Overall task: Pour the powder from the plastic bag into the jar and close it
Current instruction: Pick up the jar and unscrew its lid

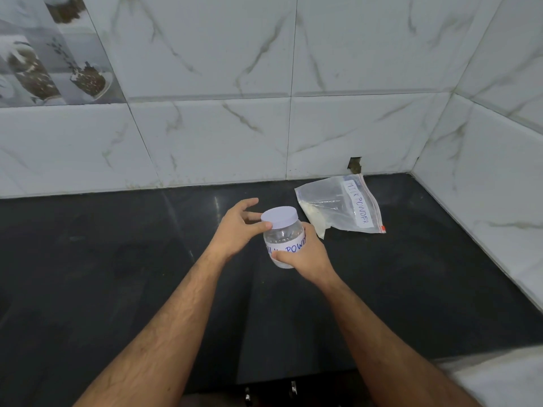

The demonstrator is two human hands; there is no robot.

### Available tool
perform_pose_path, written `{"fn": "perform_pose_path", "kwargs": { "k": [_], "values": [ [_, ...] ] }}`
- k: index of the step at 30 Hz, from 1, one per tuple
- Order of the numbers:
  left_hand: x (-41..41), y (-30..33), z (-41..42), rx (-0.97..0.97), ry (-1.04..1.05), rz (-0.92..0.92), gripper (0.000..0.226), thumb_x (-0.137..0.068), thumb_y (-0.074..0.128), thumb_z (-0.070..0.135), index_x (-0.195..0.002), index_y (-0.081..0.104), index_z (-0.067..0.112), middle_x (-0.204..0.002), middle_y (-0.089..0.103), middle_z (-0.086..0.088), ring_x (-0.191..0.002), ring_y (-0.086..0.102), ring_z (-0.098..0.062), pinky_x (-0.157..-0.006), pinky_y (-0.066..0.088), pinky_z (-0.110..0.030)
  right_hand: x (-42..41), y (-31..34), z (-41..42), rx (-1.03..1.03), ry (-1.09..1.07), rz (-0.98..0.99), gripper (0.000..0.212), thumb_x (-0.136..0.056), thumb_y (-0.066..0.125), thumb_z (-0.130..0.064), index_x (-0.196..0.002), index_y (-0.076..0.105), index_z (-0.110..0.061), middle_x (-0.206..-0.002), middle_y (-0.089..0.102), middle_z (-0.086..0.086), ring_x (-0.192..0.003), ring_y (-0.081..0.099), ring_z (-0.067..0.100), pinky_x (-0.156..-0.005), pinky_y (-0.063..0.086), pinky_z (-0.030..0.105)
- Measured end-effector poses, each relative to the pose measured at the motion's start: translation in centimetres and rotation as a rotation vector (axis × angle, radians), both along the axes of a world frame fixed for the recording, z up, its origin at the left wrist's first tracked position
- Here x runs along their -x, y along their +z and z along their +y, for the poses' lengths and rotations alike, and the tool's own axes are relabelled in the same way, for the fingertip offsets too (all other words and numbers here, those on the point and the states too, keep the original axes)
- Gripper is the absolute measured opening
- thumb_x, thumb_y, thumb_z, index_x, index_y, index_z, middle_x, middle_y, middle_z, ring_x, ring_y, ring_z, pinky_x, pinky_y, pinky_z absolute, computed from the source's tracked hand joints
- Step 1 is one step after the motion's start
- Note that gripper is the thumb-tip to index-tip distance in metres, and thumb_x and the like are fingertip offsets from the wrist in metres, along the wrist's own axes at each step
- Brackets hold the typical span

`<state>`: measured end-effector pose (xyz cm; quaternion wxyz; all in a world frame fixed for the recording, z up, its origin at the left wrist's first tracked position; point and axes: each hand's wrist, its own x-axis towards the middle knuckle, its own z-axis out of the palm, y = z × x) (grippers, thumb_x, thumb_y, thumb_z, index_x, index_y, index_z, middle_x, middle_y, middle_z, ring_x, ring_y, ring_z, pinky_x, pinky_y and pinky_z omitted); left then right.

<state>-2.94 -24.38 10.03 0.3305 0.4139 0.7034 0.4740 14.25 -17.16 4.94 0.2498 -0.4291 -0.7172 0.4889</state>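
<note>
The right hand point(305, 254) is wrapped around the lower body of a small clear plastic jar point(284, 245), thumb across the front and fingers closed round the far side, clamping it firmly. The left hand point(238, 227) is at the jar's top: its thumb presses against the near edge of the round pale lavender screw lid point(279, 217), while the other fingers are spread loosely apart behind the lid, so the grip on the lid is light and partial. The lid sits flat on the jar's mouth. The jar carries a white paper label point(289, 249) with blue handwriting, of which "POWD" can be read; the rest is hidden by the hands. Through the clear wall the jar looks mostly empty, with a thin whitish layer at the very bottom. Whether the jar rests on the dark polished stone counter point(117, 274) or is lifted just above it cannot be told. Behind and to the right of the jar, near it but apart, a clear zip-seal plastic bag point(340, 205) lies flat on the counter, labelled "MILK POWDER", with a small amount of off-white powder point(316, 212) gathered in the corner nearest the jar. Beyond the bag rises a white marble-veined tiled wall point(235, 127).
</note>
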Motion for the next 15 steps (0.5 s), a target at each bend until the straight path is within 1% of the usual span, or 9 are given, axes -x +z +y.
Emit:
{"fn": "perform_pose_path", "kwargs": {
  "k": [2, 4, 5, 8, 10, 12, 15],
  "values": [
    [0.1, -0.1, 0.2, 0.007, 0.007, 0.037, 0.080, -0.073, 0.086, 0.031, -0.143, 0.047, 0.025, -0.129, 0.062, 0.004, -0.123, 0.057, -0.014, -0.107, 0.044, -0.039, 0.1, -0.2, -0.4, 0.009, 0.000, 0.020, 0.084, -0.063, 0.090, -0.026, -0.133, 0.043, -0.029, -0.118, 0.059, -0.013, -0.102, 0.063, 0.009, -0.082, 0.051, 0.019],
    [-0.3, 0.2, 0.4, 0.009, -0.045, 0.060, 0.085, -0.072, 0.087, 0.033, -0.145, 0.045, 0.027, -0.141, 0.050, 0.005, -0.132, 0.047, -0.012, -0.108, 0.042, -0.035, 0.3, -0.4, -1.2, 0.018, 0.009, 0.029, 0.081, -0.063, 0.090, -0.026, -0.129, 0.044, -0.032, -0.116, 0.062, -0.014, -0.101, 0.064, 0.006, -0.083, 0.053, 0.021],
    [-0.7, 0.4, 0.6, 0.010, -0.087, 0.073, 0.085, -0.072, 0.086, 0.033, -0.146, 0.044, 0.027, -0.144, 0.047, 0.005, -0.133, 0.046, -0.011, -0.108, 0.042, -0.035, 0.4, -0.5, -1.5, 0.018, 0.019, 0.027, 0.080, -0.063, 0.090, -0.025, -0.128, 0.044, -0.033, -0.115, 0.062, -0.014, -0.101, 0.064, 0.005, -0.083, 0.053, 0.020],
    [-1.7, 0.8, 1.3, 0.062, -0.201, 0.206, 0.078, -0.075, 0.082, 0.040, -0.144, 0.047, 0.028, -0.144, 0.051, 0.006, -0.127, 0.052, -0.014, -0.107, 0.046, -0.037, 0.6, -0.9, -1.9, 0.005, 0.034, 0.020, 0.081, -0.063, 0.091, -0.026, -0.127, 0.042, -0.036, -0.114, 0.061, -0.015, -0.103, 0.064, 0.005, -0.084, 0.055, 0.021],
    [-1.7, 1.1, 1.5, 0.118, -0.262, 0.259, 0.079, -0.076, 0.082, 0.041, -0.145, 0.046, 0.026, -0.143, 0.051, 0.006, -0.127, 0.052, -0.014, -0.107, 0.046, -0.036, 0.5, -0.9, -1.6, -0.002, 0.030, 0.003, 0.082, -0.063, 0.091, -0.028, -0.128, 0.041, -0.034, -0.116, 0.062, -0.014, -0.103, 0.064, 0.007, -0.085, 0.056, 0.024],
    [-1.2, 1.3, 1.6, 0.179, -0.316, 0.274, 0.083, -0.076, 0.083, 0.039, -0.147, 0.043, 0.026, -0.146, 0.049, 0.006, -0.130, 0.049, -0.014, -0.107, 0.044, -0.033, 0.3, -1.0, -1.2, -0.023, 0.042, -0.047, 0.087, -0.059, 0.092, -0.033, -0.131, 0.042, -0.031, -0.116, 0.062, -0.013, -0.104, 0.064, 0.010, -0.086, 0.057, 0.027],
    [-0.7, 1.5, 1.6, 0.252, -0.321, 0.395, 0.084, -0.072, 0.084, 0.043, -0.145, 0.045, 0.029, -0.144, 0.051, 0.007, -0.128, 0.051, -0.014, -0.104, 0.046, -0.032, 0.3, -1.3, -0.7, -0.080, 0.053, -0.123, 0.097, -0.052, 0.091, -0.043, -0.135, 0.042, -0.029, -0.116, 0.060, -0.011, -0.109, 0.061, 0.015, -0.091, 0.058, 0.036]
  ]
}}
